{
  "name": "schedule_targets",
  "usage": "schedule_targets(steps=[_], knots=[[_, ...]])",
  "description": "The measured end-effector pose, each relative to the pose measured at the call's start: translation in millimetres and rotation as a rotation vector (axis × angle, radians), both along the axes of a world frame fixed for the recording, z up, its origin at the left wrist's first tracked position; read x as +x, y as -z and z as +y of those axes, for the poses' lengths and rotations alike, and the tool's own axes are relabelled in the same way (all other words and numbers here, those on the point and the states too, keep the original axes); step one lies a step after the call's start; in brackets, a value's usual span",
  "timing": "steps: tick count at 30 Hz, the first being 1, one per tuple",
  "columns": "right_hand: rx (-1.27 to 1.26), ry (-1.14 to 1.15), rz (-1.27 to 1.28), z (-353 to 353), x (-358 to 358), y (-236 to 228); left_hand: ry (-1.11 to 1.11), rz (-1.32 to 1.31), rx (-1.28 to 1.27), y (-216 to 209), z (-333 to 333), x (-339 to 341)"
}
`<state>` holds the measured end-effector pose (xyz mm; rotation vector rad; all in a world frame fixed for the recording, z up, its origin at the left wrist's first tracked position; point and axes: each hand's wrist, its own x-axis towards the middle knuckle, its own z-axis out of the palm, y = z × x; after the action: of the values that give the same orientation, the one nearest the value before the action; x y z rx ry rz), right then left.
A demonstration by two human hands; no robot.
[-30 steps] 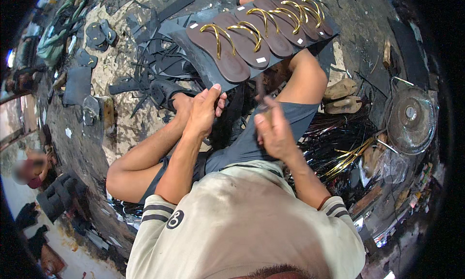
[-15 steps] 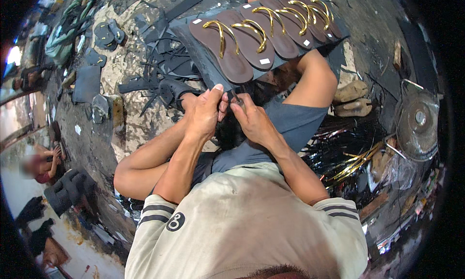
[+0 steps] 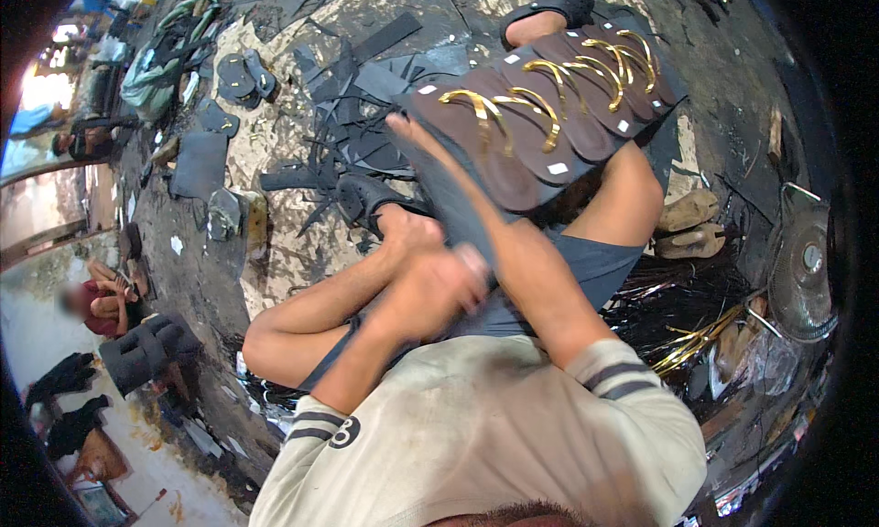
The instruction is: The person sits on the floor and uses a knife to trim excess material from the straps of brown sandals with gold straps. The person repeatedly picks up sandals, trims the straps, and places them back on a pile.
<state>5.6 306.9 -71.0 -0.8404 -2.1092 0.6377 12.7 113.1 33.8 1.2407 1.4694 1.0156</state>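
Observation:
My left hand (image 3: 435, 289) is over my lap, its fingers smeared by motion, so what it holds, if anything, does not show. My right hand (image 3: 467, 190) stretches forward and to the left, a narrow blurred shape beside the near-left sandal. Its fingers cannot be told apart. A dark board (image 3: 439, 193) lies slantwise in front of me, close to my raised right knee. Several brown sandals (image 3: 513, 190) with shiny gold straps (image 3: 552, 135) rest on it in a row, some bearing small white labels.
Black offcuts (image 3: 357, 142) litter the floor at front left. Wooden shoe forms (image 3: 689, 223) and a fan (image 3: 806, 261) stand at right, near gold strips (image 3: 691, 344). Loose dark sandals (image 3: 245, 76) lie at far left. Another person (image 3: 108, 298) sits at the left edge.
My hands, close together at the board's near corner before, are now apart. The left has drawn back toward my lap; the right reaches forward and left. The view has shifted.

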Motion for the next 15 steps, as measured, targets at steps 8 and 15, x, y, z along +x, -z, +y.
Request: schedule_targets(steps=[8,15], knots=[[-1.271,-0.303,0.457,-64,5,-42,-0.764,-0.627,-0.022,-2,-13,-67],[-1.167,-0.223,0.347,-72,96,-89,-0.877,-0.478,-0.441,202,51,9]])
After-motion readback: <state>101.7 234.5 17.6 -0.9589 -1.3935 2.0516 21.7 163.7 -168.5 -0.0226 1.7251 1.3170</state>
